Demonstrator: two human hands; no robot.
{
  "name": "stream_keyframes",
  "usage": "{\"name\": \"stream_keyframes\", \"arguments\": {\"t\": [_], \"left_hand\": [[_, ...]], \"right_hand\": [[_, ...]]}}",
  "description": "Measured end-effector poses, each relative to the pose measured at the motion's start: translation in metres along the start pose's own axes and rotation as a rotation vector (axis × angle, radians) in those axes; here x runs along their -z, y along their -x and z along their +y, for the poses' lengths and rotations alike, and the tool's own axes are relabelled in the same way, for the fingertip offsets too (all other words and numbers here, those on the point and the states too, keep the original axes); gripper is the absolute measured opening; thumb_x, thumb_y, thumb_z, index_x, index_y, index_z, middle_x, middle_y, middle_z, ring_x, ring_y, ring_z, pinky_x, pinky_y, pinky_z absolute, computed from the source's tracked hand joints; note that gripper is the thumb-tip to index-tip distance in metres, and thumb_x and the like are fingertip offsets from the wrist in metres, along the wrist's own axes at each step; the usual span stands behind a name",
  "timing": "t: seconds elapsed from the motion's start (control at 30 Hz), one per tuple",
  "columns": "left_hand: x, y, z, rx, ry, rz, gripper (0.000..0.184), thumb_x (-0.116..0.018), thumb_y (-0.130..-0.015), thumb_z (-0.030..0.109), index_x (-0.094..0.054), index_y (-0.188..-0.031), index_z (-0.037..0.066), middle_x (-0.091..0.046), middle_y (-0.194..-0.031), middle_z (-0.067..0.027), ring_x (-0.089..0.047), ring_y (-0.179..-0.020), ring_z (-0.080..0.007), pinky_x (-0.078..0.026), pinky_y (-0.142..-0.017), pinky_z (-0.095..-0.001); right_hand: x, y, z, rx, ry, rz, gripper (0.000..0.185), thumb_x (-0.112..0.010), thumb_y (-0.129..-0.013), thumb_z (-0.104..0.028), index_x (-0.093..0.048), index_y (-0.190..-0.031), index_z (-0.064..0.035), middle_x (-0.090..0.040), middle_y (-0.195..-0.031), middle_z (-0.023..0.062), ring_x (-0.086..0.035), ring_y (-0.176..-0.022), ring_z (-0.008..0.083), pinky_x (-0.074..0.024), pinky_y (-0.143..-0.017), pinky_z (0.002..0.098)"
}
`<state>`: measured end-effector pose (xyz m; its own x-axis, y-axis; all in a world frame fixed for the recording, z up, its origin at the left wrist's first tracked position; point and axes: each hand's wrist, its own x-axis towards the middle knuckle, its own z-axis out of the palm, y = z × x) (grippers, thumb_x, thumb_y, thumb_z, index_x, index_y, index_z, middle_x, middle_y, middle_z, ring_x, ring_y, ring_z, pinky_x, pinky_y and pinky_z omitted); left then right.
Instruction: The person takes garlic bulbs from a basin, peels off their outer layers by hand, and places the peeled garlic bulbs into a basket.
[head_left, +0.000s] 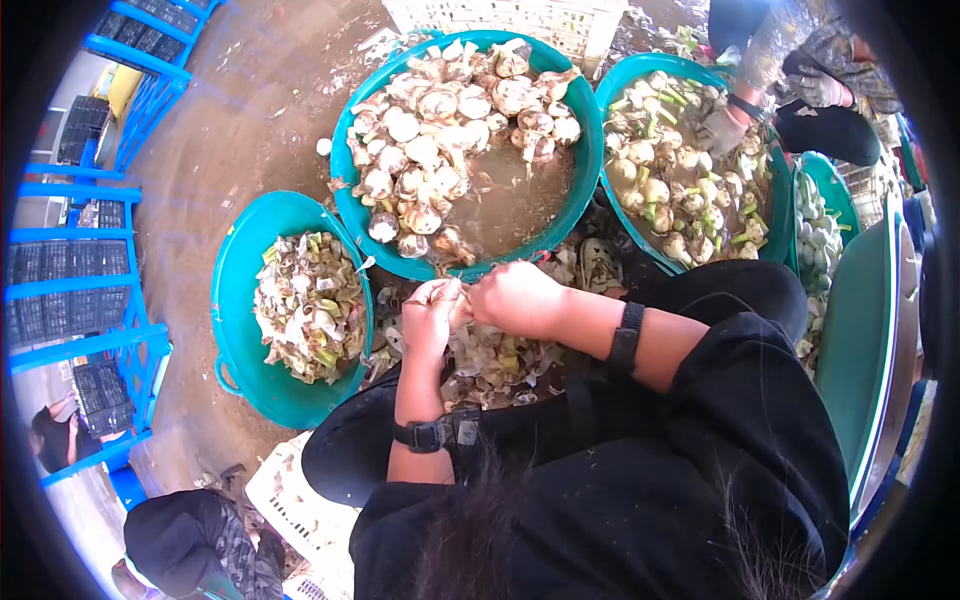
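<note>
Green plastic forms the large tub point(343, 150) beyond the person's hands, and pale, brown-skinned bulbs point(420, 150) are heaped against its left and far sides, with muddy floor of the tub showing at the right. The left hand point(428, 312) and right hand point(515, 300) meet just on the near side of that tub's rim, fingers curled and drawn together at the tips; whatever may be between them is too covered by the fingers to tell, so I cannot say what, if anything, they are clamped on. The heaped bulbs lie ahead of both hands, near but apart from them. A watch point(425, 435) sits on the left wrist, a dark band point(627, 335) on the right. Below the hands, between the knees, is a pile of loose peelings point(500, 360). To the left, a smaller tub point(235, 325) holds more peelings and green scraps. To the right, another tub point(640, 68) holds whiter bulbs point(655, 190) with green stalks, and a co-worker's gloved hand point(722, 130) reaches among them.
</note>
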<state>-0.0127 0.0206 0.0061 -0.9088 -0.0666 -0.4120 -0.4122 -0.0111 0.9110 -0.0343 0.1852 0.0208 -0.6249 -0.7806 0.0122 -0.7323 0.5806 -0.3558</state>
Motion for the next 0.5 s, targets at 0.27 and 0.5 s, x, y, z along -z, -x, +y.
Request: {"name": "stream_keyframes", "arguments": {"t": [0.27, 0.5], "left_hand": [[0.001, 0.012, 0.026, -0.017, 0.159, -0.181, 0.05, -0.057, -0.08, 0.014, -0.039, -0.125, 0.001, -0.056, -0.104, -0.0115, -0.053, -0.095, -0.0173, -0.042, -0.083, -0.0292], [-0.009, 0.04, 0.047, -0.947, -1.138, -0.152, 0.036, -0.06, -0.071, -0.001, -0.054, -0.107, 0.001, -0.05, -0.118, -0.0166, -0.05, -0.107, -0.0249, -0.037, -0.092, -0.0348]], "right_hand": [[0.003, 0.009, 0.003, -0.414, -0.935, 0.103, 0.026, -0.053, -0.08, -0.023, -0.057, -0.076, 0.0027, -0.056, -0.062, 0.0143, -0.06, -0.059, 0.0199, -0.0461, -0.058, 0.0345], [-0.014, 0.003, 0.014, -0.917, -1.828, -0.013, 0.016, -0.055, -0.081, -0.02, -0.062, -0.089, -0.0075, -0.061, -0.077, 0.0022, -0.056, -0.061, 0.0119, -0.0439, -0.054, 0.0301]]}}
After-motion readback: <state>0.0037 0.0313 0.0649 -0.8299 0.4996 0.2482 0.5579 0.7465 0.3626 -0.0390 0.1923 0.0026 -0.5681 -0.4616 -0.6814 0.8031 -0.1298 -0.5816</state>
